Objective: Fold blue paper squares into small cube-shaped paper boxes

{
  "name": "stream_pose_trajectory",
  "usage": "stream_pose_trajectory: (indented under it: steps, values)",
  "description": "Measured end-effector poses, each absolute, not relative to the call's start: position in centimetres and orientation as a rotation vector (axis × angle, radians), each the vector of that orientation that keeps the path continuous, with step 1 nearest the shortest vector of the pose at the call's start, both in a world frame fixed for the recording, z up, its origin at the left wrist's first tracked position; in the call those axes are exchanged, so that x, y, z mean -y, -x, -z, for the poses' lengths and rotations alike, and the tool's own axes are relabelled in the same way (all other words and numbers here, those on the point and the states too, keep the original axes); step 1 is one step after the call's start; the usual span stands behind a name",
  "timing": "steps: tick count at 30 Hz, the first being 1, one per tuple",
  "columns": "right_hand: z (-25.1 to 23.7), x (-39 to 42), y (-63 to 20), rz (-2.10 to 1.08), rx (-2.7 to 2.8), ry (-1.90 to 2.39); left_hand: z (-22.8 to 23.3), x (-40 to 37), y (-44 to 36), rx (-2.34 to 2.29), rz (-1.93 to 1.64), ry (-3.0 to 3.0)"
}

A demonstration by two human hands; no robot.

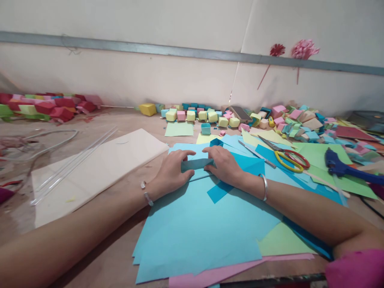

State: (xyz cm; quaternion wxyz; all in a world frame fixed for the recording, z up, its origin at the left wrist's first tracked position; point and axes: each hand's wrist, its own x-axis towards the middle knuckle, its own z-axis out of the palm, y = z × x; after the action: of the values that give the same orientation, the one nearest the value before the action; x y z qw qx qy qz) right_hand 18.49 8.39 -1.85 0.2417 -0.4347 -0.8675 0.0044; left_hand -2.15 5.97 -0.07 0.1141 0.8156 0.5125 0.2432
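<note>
brown tabletop (117,260), narrow margin left of blue sheets (198,228), hands (172,170) (224,166) in pinch on paper strip (196,163)

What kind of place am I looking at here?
Probably a paper-craft workspace, though whether a workshop or classroom I can't tell. Large blue paper sheets cover part of the table, a blue glue gun lies at the right, and small paper boxes line the back.
</note>
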Motion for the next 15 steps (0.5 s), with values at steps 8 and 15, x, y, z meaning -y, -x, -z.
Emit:
stream_pose_trajectory:
  steps: [8, 15]
  values:
    - [1.4, -8.1, -19.3, 0.219, 2.710, 1.011, -0.3, -5.0, 2.0, -1.468, -0.585, -2.708]
    - [-0.4, -5.2, -18.7, 0.488, 2.897, 0.991, -0.3, -4.3, 1.7, -1.386, -0.475, -3.000]
